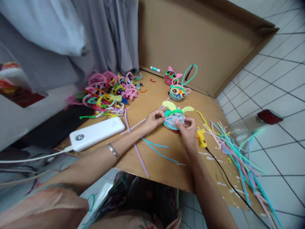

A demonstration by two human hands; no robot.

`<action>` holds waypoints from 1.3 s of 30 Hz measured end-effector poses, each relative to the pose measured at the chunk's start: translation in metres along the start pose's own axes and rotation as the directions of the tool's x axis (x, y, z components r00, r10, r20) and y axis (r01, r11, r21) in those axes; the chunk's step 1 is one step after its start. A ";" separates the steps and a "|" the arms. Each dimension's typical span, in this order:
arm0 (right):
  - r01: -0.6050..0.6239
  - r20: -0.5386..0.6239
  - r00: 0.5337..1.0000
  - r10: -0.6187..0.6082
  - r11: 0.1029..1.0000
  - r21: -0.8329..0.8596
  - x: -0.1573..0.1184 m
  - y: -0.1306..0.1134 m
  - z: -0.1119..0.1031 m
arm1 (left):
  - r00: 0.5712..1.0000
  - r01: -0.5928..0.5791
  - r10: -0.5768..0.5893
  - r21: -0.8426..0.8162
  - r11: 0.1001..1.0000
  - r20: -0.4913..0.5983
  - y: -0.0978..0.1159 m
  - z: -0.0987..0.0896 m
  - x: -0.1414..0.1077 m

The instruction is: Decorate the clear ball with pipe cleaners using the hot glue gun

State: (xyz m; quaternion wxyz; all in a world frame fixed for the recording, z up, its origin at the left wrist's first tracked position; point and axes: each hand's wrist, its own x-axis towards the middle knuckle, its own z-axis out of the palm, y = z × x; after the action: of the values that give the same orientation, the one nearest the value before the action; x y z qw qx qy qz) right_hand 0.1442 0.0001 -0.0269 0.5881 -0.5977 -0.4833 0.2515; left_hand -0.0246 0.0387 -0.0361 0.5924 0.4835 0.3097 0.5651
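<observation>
Soft light, smeared edges

Cool, diffuse light falls evenly on the tabletop (pixel 162 171), leaving faint shadows; the upper right corner darkens. Wide-angle distortion stretches the tiles (pixel 274 71) at right, and the sleeve (pixel 47 206) at lower left blurs.

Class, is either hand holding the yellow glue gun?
No, the glue gun lies on the brown tabletop while the left hand and right hand hold the round craft.

Brown table (pixel 164 168), white spots toward right. On it: tangled colourful pipe cleaners (pixel 105 79), white power bank (pixel 97 133), yellow glue gun (pixel 202 139), straight pastel stems (pixel 239 159), two animal-face figures (pixel 178 93), small tube (pixel 155 69).
</observation>
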 end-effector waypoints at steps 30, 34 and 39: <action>-0.011 -0.116 0.993 -0.001 0.994 -0.105 -0.013 -0.012 0.008 | 0.983 -0.182 0.167 0.308 0.934 0.076 -0.004 -0.001 -0.006; 0.004 -0.116 0.993 -0.016 0.995 -0.095 -0.012 -0.009 0.008 | 0.980 -0.197 0.181 0.319 0.927 0.078 -0.005 -0.001 -0.007; 0.011 -0.104 0.994 -0.019 0.997 -0.075 -0.011 -0.004 0.009 | 0.980 -0.200 0.184 0.322 0.925 0.081 -0.005 -0.001 -0.008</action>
State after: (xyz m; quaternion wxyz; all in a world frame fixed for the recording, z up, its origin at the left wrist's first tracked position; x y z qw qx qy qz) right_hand 0.1309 -0.0066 -0.0276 0.5918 -0.6279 -0.4654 0.1973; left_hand -0.0252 0.0319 -0.0424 0.4526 0.6174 0.3360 0.5487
